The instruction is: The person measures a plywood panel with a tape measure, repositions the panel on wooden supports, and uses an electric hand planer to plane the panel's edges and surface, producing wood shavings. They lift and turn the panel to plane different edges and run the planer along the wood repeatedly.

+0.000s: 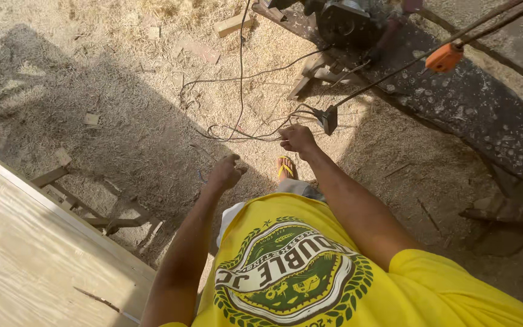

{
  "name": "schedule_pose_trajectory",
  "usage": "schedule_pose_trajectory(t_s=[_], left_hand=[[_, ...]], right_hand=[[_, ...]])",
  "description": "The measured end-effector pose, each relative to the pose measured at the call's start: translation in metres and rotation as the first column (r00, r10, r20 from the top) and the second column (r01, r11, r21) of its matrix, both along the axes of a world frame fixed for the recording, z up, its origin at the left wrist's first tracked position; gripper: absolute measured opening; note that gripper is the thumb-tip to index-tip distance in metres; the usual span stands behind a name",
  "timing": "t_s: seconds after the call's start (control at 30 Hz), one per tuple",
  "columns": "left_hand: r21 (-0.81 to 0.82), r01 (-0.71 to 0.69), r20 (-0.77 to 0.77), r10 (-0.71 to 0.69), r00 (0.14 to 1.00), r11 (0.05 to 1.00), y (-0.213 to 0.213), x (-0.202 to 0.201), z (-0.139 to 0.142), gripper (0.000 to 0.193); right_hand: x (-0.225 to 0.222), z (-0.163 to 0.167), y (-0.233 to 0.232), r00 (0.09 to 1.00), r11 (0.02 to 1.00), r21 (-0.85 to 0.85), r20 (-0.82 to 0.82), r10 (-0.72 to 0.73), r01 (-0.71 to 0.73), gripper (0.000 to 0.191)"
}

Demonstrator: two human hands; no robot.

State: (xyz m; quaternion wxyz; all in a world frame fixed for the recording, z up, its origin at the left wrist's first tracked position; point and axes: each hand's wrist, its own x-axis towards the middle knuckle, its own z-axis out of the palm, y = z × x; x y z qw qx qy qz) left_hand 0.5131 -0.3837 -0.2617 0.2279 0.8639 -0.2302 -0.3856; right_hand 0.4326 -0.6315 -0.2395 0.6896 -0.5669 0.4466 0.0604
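My right hand is stretched forward over the sawdust ground, its fingers closed on a thin dark cable that loops across the ground to the left. Just beyond it hangs a black plug block on a taut cord. My left hand is lower and to the left, curled into a loose fist; nothing shows in it. My foot in a yellow flip-flop stands between the two hands.
A dark, stained workbench crosses the upper right, with a black power tool on it and an orange fitting on a cord. A pale plywood sheet lies at lower left on a wooden trestle. Wood offcuts litter the ground.
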Motion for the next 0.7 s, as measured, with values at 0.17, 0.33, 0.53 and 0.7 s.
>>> schedule_pose_trajectory(t_s=[0.17,0.33,0.53,0.7], left_hand=[[-0.129,0.081,0.076,-0.071,0.995,0.988,-0.082,0.015,-0.003,0.060],[-0.139,-0.006,-0.002,0.006,1.000,0.990,-0.107,0.038,-0.001,0.059],[-0.156,-0.062,0.020,0.065,0.998,0.986,-0.087,0.103,-0.002,0.056],[-0.287,-0.108,0.013,0.117,0.993,0.952,-0.088,0.189,0.004,0.057]], right_hand=[[0.018,0.003,-0.058,0.993,0.999,0.027,0.111,0.037,-0.040,0.030],[0.060,0.016,-0.084,0.996,0.997,-0.017,0.044,0.079,-0.078,0.035],[0.125,0.025,-0.079,0.998,0.998,0.007,0.000,0.065,-0.065,0.038],[0.197,0.021,-0.054,1.000,1.000,0.021,0.026,0.000,0.000,0.034]])
